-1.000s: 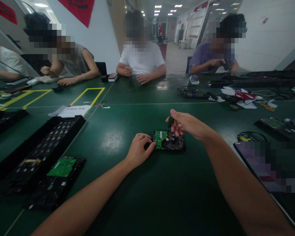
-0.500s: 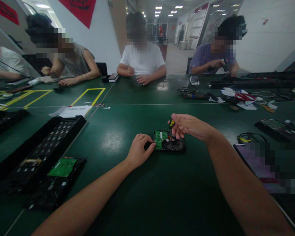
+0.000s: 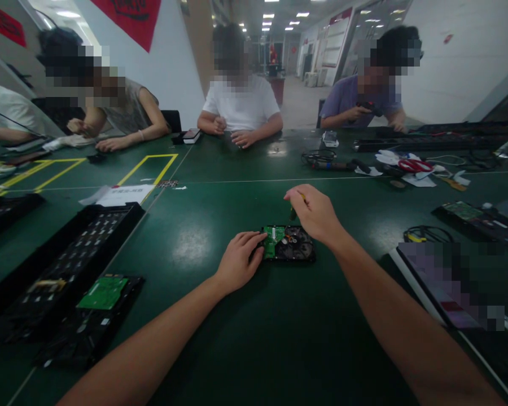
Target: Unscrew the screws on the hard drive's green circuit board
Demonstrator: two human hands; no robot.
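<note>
The drive [image 3: 300, 252] lies flat on the counter [image 3: 254, 344], green board up. The left hand's [image 3: 240, 260] slightly parted fingers touch its left end; whether they grip, I cannot tell. The right hand's [image 3: 315, 213] fingers are closed around a screwdriver [image 3: 293, 214] at its far edge. Leftward, a second drive [image 3: 102, 292] lies beside a black tray [image 3: 125, 217].

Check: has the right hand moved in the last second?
Yes. Judged against the long black tray, the right hand has shifted left, most clearly at the wrist.
</note>
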